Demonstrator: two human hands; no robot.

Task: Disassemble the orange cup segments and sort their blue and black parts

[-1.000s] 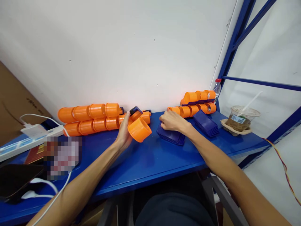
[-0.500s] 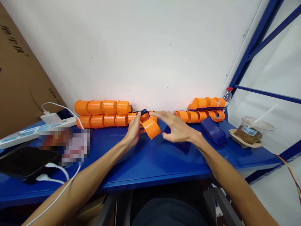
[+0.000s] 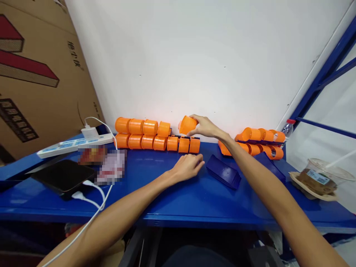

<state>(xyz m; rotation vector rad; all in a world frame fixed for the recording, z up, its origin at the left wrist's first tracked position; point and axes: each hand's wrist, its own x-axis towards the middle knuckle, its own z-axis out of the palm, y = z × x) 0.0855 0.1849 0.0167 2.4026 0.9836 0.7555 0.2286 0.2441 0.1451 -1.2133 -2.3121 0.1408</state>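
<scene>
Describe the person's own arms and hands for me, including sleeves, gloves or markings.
The left hand and right hand are gloveless. Both forearms are sleeveless as far as they show. No watch, ring or marking is visible. A white cable crosses the left forearm in this view.

A printed cardboard box (image 3: 52,100) fills the upper left. Lower at left lie a white power strip (image 3: 75,145) bearing a charger (image 3: 90,132), and a black device (image 3: 65,175). At right stand a lidded drink cup (image 3: 319,179) and a red-capped bottle (image 3: 287,129).
</scene>
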